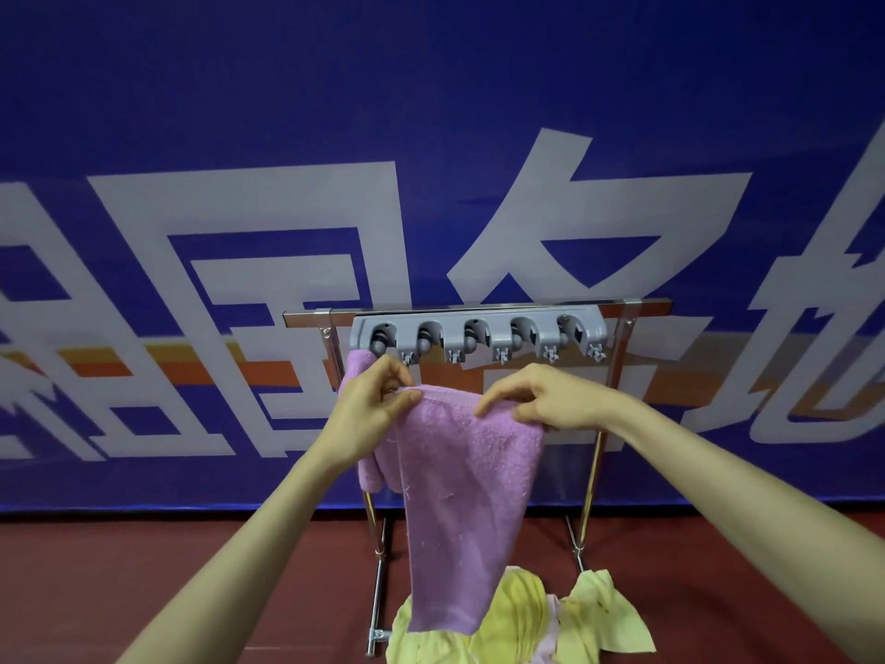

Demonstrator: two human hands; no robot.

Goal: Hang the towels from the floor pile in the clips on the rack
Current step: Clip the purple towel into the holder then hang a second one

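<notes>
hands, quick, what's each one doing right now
Left hand: closed, fingers pinching the top edge of the pink towel.
Right hand: closed, pinching the same towel's top edge.

Pink towel (459,481): fluffy terry cloth, matt, w/ loose threads. Yellow towels (517,625) on floor: thinner matt cloth, crumpled. Rack frame (373,567): shiny chrome metal. Clip bar (479,335): smooth grey plastic. Floor (143,567): matt red, smooth.

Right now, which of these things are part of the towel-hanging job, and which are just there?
Part of the job:
left hand
right hand
held purple towel
hung purple towel
grey clip strip
metal rack
floor pile

Just there:
blue banner
</notes>
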